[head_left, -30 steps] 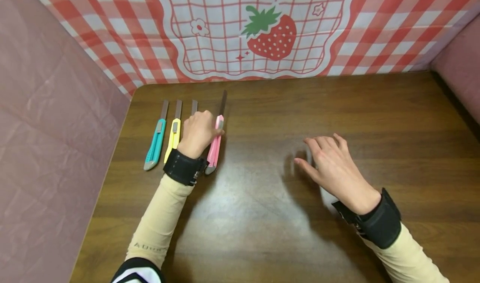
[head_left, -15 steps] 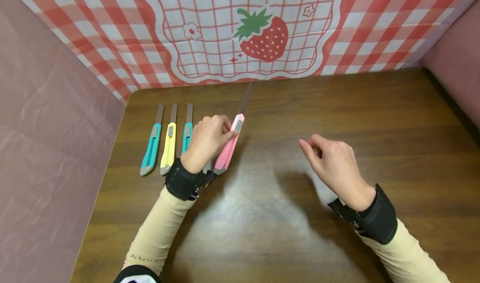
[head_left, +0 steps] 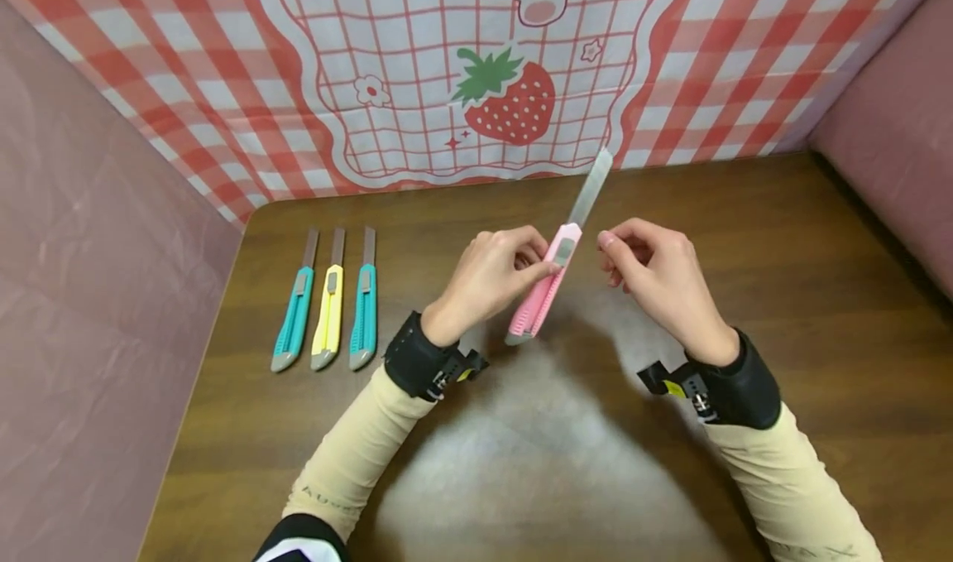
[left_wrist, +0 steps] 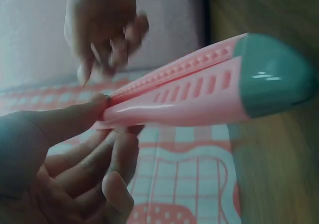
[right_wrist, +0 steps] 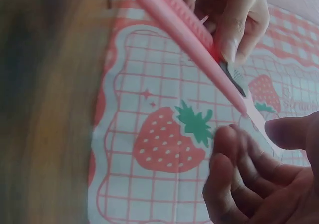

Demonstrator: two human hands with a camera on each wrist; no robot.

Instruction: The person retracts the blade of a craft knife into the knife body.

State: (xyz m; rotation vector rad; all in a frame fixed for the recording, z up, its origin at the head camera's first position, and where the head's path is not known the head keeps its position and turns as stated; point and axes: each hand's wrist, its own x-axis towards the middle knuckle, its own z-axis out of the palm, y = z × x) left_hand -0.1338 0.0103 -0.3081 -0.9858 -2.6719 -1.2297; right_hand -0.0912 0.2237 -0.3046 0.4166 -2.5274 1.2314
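Note:
My left hand (head_left: 487,276) pinches a pink utility knife (head_left: 538,297) between thumb and fingers, near the grey slider. Held raised and tilted, its long blade (head_left: 591,185) is extended and points up to the right. The left wrist view shows the grey-green end cap (left_wrist: 276,77) toward the camera. Just right of the blade is my right hand (head_left: 663,276), its fingers loosely bent and holding nothing. Seen from the right wrist, that hand's thumb (right_wrist: 289,132) stands apart from its fingers, with the blade passing close by.
On the left of the wooden table (head_left: 521,463) lie a teal utility knife (head_left: 293,322), a yellow one (head_left: 328,318) and another teal one (head_left: 364,318), blades extended away from me. A strawberry-patterned cloth (head_left: 402,148) hangs behind the table's back edge.
My left hand has lifted the pink utility knife from beside the others and carried it right, tilting it. My right hand has curled its fingers and come up and closer to the blade.

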